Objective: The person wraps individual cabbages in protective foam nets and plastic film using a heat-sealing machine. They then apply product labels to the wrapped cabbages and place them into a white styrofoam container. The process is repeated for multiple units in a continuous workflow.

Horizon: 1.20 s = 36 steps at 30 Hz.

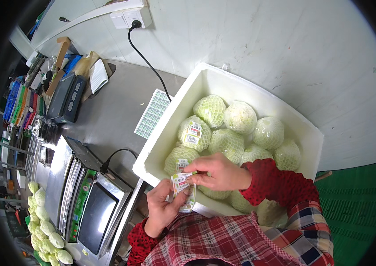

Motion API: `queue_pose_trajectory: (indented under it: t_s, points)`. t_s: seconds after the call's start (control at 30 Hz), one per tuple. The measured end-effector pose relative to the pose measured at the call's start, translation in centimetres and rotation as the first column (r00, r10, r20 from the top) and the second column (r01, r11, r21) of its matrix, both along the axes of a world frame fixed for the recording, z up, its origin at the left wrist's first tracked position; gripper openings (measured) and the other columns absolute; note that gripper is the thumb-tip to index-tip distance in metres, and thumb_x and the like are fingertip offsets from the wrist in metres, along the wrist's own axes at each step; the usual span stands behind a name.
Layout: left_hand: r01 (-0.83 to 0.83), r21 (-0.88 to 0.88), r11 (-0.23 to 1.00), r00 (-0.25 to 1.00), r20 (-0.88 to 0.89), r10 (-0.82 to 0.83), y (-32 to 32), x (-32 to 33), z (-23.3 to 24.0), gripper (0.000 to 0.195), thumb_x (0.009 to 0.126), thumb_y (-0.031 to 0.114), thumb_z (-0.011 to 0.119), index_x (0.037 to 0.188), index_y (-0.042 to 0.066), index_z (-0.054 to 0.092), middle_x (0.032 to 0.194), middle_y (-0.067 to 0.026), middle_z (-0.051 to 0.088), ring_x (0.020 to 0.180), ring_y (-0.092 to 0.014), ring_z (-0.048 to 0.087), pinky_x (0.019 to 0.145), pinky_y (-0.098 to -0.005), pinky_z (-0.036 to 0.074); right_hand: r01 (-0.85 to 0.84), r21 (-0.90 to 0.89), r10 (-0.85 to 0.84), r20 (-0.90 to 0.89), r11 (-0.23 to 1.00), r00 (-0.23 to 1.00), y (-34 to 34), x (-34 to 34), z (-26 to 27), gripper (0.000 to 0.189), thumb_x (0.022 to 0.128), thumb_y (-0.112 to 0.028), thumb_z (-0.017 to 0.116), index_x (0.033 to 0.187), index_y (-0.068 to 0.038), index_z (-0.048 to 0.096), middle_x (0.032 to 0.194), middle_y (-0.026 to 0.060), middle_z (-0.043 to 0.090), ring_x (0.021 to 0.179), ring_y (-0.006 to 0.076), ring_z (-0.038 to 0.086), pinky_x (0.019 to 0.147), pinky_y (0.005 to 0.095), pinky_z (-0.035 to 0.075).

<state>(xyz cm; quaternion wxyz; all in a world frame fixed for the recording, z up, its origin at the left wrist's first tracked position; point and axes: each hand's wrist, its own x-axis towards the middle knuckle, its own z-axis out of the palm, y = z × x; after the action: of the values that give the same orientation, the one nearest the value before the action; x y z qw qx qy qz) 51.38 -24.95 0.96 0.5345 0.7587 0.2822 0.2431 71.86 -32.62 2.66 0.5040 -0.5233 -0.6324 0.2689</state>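
My left hand grips a strip of printed labels by its side, thumb on top, just above the near-left edge of a white foam box. Between the thumb and fingers of my right hand is the upper end of the top label. Inside the box lie several round pale-green vegetables, seemingly cabbages, in white foam netting and clear film. One netted cabbage sits at the back; a labelled cabbage is by the left wall. Another labelled one lies partly behind my right hand.
A film-wrapping machine or scale stands left on a metal table. Behind it are a sheet of small labels, a dark device and papers. A black power cord runs from a wall socket behind the box. Netted vegetables are piled far left.
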Motion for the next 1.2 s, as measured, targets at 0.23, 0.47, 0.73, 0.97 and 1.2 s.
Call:
queue_pose_trajectory:
  t_s: [0.23,0.47,0.73,0.97,1.2]
  points:
    - [-0.054,-0.23,0.972,0.994,-0.107,0.03,-2.4,-0.8,-1.1,0.017,0.082,0.011,0.074,0.085,-0.004,0.066,0.065,-0.008,0.063,0.056,-0.008,0.053,0.052,-0.0274,0.044,0.433,-0.154,-0.45,-0.096,0.888,0.888,7.5,14.9,-5.1,0.019,0.081,-0.014,0.071,0.091,0.0,0.065,0.069,0.0069,0.063,0.058,0.0072,0.054,0.052,0.0247,0.043]
    - [-0.102,0.032,0.994,0.995,-0.013,0.103,-1.1,-0.7,0.4,0.013,0.088,0.007,0.066,0.096,-0.004,0.064,0.075,-0.0122,0.06,0.062,-0.013,0.058,0.057,-0.0272,0.046,0.681,-0.043,-0.45,0.719,0.731,0.529,10.1,16.1,-9.7,0.047,0.067,-0.038,0.08,0.095,-0.005,0.06,0.092,0.0151,0.061,0.089,0.0325,0.06,0.073,0.0444,0.049]
    - [-0.119,-0.05,0.992,0.991,-0.072,0.115,-0.2,-0.8,-0.9,0.012,0.085,0.008,0.069,0.086,-0.002,0.062,0.067,-0.0093,0.055,0.056,-0.016,0.054,0.052,-0.0303,0.042,0.419,-0.273,-0.267,0.457,0.866,0.849,8.7,12.0,-4.8,0.044,0.081,-0.041,0.07,0.099,-0.001,0.069,0.097,0.017,0.062,0.085,0.0281,0.063,0.075,0.0381,0.051]
    - [0.083,0.44,0.894,0.996,0.0,-0.092,-0.4,3.3,2.7,0.021,0.075,-0.002,0.068,0.096,-0.004,0.066,0.121,-0.0192,0.052,0.103,-0.028,0.057,0.086,-0.0316,0.045,0.059,-0.216,-0.102,-0.198,0.975,0.975,-2.0,2.4,1.0,0.018,0.08,-0.008,0.07,0.096,-0.001,0.065,0.077,0.0098,0.066,0.065,0.0139,0.06,0.058,0.0275,0.047]
    - [0.27,-0.039,0.962,0.957,-0.095,-0.273,-3.2,3.1,0.8,0.017,0.084,0.005,0.071,0.097,-0.003,0.067,0.078,-0.004,0.067,0.068,-0.006,0.057,0.061,-0.0237,0.047,0.323,0.037,-0.323,-0.009,0.946,0.946,-4.4,6.0,0.9,0.012,0.085,-0.005,0.065,0.096,0.0,0.066,0.072,0.005,0.065,0.059,0.0064,0.056,0.052,0.0228,0.044]
